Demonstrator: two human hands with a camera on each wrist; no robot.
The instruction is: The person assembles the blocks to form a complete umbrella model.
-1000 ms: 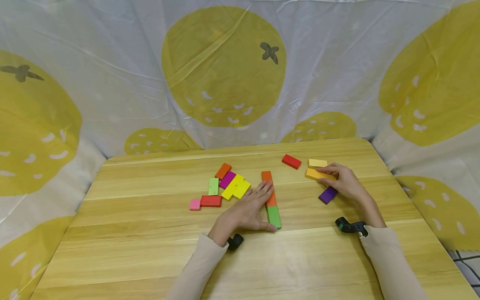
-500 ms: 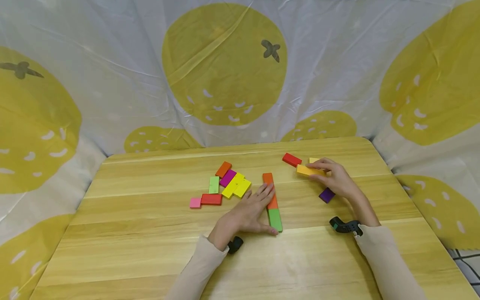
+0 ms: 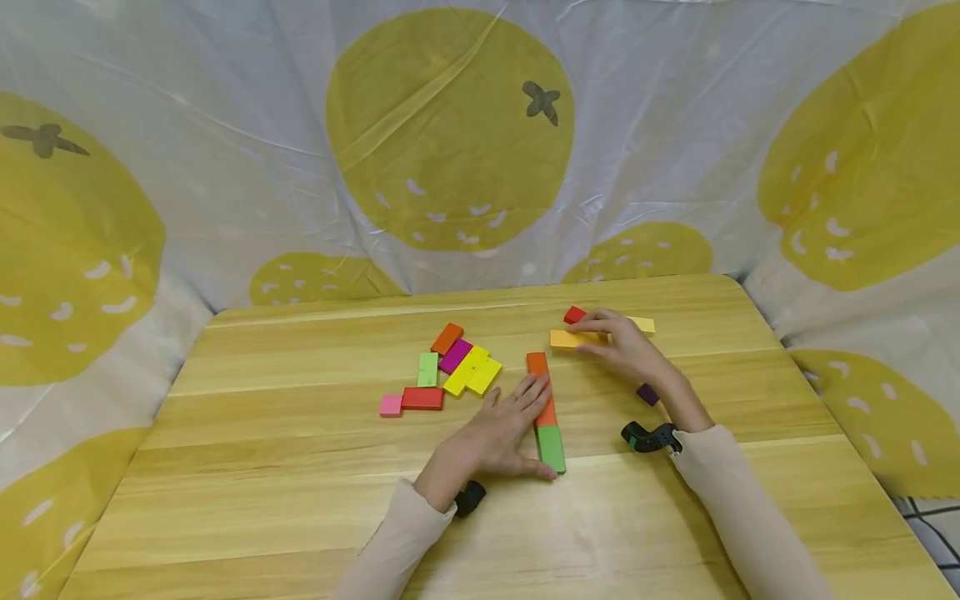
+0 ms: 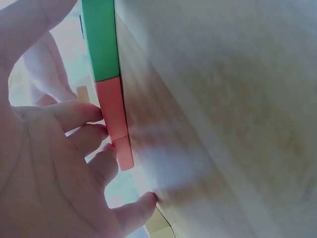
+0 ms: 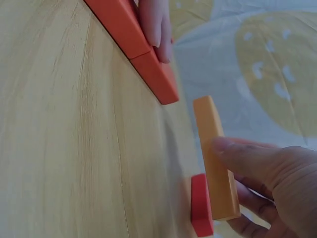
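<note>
A straight row of wooden blocks lies left of the right hand: orange-red blocks (image 3: 537,364) at the far end and a green block (image 3: 551,450) at the near end. My left hand (image 3: 498,433) lies along this row, its fingers spread and its fingertips against the side of the orange-red blocks (image 4: 111,106). Between thumb and fingers, my right hand (image 3: 626,346) pinches a yellow-orange block (image 5: 218,191). That block is close to the row's far end, over the table. Behind the right hand, a red block (image 3: 575,315) is partly hidden.
A pale yellow block (image 3: 642,326) and a purple block (image 3: 648,394) lie to the right. Left of the row sits a cluster of several blocks, among them a yellow block (image 3: 483,377), a red block (image 3: 423,398) and a pink block (image 3: 391,406).
My right hand has carried the yellow-orange block left, toward the row, uncovering part of the pale yellow block. The row under my left hand has slid slightly toward me.
</note>
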